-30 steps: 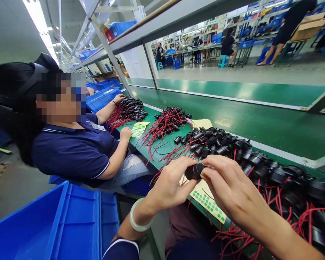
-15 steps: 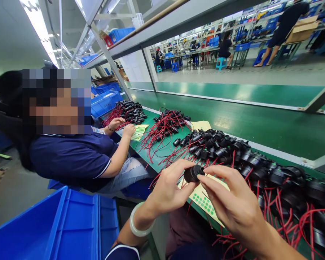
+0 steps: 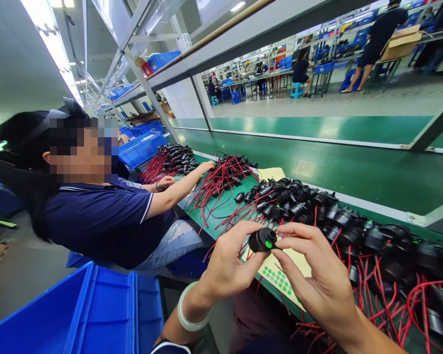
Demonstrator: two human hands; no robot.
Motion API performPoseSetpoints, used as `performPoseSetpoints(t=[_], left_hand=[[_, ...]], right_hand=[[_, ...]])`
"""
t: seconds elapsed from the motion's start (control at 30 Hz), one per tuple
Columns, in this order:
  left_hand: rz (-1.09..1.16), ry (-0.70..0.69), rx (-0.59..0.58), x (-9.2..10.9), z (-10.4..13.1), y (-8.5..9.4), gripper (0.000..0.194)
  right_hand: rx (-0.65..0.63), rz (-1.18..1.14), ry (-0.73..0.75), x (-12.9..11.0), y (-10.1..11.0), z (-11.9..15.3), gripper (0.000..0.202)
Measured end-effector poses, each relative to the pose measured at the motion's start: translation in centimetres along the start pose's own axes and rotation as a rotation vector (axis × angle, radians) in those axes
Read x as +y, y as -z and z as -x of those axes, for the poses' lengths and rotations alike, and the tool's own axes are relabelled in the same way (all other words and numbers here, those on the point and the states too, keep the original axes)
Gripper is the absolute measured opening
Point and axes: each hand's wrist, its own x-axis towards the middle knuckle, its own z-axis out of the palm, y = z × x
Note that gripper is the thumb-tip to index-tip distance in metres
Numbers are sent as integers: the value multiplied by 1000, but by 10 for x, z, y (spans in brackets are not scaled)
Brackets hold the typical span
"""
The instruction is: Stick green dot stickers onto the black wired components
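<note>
Between the thumb and forefinger of my left hand (image 3: pixel 230 258) is a black round plastic part (image 3: pixel 260 240) with a stepped, ribbed body. A green dot sticker sits on its side, facing me. My right hand (image 3: pixel 317 268) closes its thumb and fingertips around the part's right end. Under my hands lies a pale yellow sheet (image 3: pixel 293 260) bearing rows of green dot stickers. Just beyond, a long heap of similar black parts (image 3: pixel 298 196) with red wires covers the bench, and some of them show green dots.
A co-worker (image 3: pixel 106 211) sits to my left, one arm stretched to a smaller pile of wired parts (image 3: pixel 228 169). Another pile (image 3: pixel 177 160) lies farther along the green bench (image 3: pixel 317 162). Blue bins (image 3: pixel 110 305) stand at lower left. A metal frame (image 3: pixel 202 101) rises over the bench.
The part in my hands has turned, bringing its green dot into full view. My right fingers have shifted on it. The co-worker's arm has reached out to the nearer pile.
</note>
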Motion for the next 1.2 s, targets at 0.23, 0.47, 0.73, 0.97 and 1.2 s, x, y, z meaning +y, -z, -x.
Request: performPoseSetpoints(t=[0.23, 0.47, 0.73, 0.97, 1.2], left_hand=[[-19, -7, 35, 2, 2, -1, 37], [0, 26, 2, 2, -1, -2, 33], [-33, 15, -11, 1, -6, -7, 31], [-135, 58, 19, -22, -55, -20, 27], [-551, -21, -264, -63, -137, -126, 22]], right_hand=[[-6, -100, -19, 5, -11, 0, 12], [3, -84, 32, 9, -6, 7, 26], [49, -30, 39, 19, -8, 13, 25], [34, 65, -47, 51, 10, 60, 31], [-131, 149, -146, 60, 14, 93, 18]])
